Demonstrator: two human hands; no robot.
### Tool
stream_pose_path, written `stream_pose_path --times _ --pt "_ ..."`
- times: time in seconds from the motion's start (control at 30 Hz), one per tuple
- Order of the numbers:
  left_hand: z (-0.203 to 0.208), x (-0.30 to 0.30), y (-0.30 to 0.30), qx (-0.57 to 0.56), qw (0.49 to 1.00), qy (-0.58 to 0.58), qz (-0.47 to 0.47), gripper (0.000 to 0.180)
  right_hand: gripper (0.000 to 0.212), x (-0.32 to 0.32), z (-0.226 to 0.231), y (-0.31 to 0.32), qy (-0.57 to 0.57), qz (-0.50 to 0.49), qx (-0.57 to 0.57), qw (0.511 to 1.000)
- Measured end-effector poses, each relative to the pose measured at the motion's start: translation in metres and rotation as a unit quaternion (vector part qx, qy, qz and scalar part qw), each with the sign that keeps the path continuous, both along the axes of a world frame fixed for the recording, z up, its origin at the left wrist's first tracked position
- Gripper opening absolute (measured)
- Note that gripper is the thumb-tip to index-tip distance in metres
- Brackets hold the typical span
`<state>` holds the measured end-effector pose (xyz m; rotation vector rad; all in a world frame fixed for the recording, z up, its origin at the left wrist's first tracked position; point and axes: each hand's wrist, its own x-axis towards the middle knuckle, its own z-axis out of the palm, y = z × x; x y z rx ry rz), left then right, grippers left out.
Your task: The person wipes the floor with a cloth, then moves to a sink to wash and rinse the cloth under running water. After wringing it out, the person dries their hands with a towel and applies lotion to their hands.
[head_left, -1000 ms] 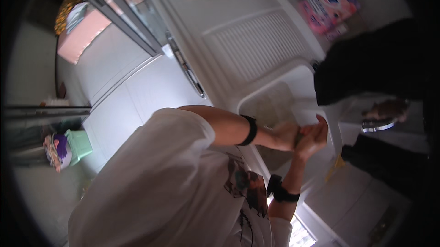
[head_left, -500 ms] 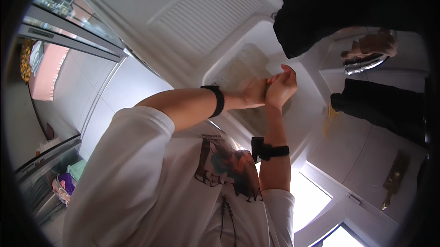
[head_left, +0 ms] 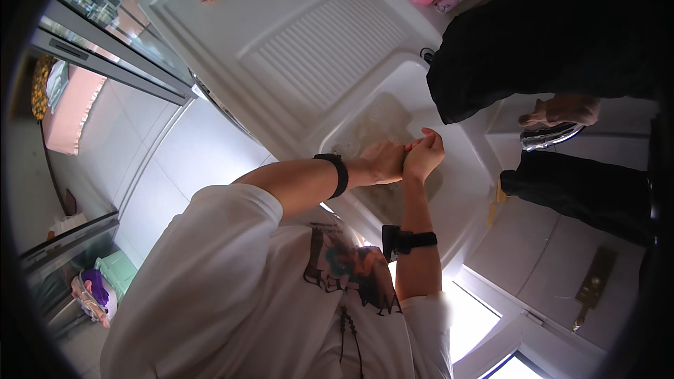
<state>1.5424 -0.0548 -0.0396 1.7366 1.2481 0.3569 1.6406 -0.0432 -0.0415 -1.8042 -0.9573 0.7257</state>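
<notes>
Your left hand: fingers curled, meeting the right; whether they hold anything, cannot tell. Your right hand: fingers bent, partly cupped against the left; contents hidden. White laundry sink: beneath both your hands, shallow water in its basin. Ridged washboard: moulded beside the basin. Chrome faucet: to your right, between black cloths.

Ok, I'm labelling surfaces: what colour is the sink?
The sink is white, clearest in the head view.
</notes>
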Motion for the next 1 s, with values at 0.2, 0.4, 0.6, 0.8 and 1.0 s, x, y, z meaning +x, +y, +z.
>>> stream_pose_path --times 0.2,0.4,0.6,0.8,1.0 --pt "0.021 -0.024 0.024 0.041 0.991 0.109 -0.070 0.039 0.024 -0.007 0.022 -0.005 0.083 -0.001 -0.030 0.996" --pt "0.039 -0.110 0.049 0.125 0.985 0.113 0.021 0.056 0.042 0.036 0.049 -0.027 0.200 0.187 -0.175 0.946" --pt "0.048 -0.167 0.080 0.091 0.975 0.050 0.198 0.064 0.041 0.045 0.021 -0.036 -0.144 0.320 -0.182 0.919" --pt "0.024 -0.206 0.092 0.164 0.949 0.243 0.119 0.091 0.052 -0.004 0.083 -0.039 -0.335 0.347 -0.215 0.849" --pt "0.060 -0.234 0.071 0.159 0.982 -0.001 0.106 0.079 0.055 0.009 0.167 -0.058 0.075 0.461 -0.041 0.883"
